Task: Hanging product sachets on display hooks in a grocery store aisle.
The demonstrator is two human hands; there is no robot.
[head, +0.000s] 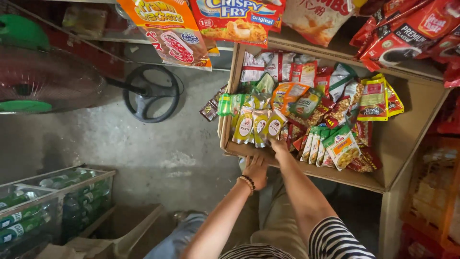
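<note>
Matt brown cardboard box (pixel 393 139); glossy plastic sachets (pixel 261 125) at right hand (pixel 279 145) fingertips; rough grey concrete floor (pixel 158 153) beyond fingers.

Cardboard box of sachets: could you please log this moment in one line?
left hand: grips brown cardboard box front edge | right hand: on yellow-green sachets

A bare grey concrete floor (pixel 143 153), stained and patchy, fills the middle of the view in dim light. On the left stands an electric fan (pixel 43 79) with a wire guard and green hub, its dark round base (pixel 151 93) resting on the floor, and below it a clear-walled crate (pixel 57 201) holds green bottles. Wooden shelving (pixel 412 139) rises on the right, large snack bags (pixel 201 24) hang along the top edge, and red packets (pixel 407 33) crowd the upper right corner.
</note>
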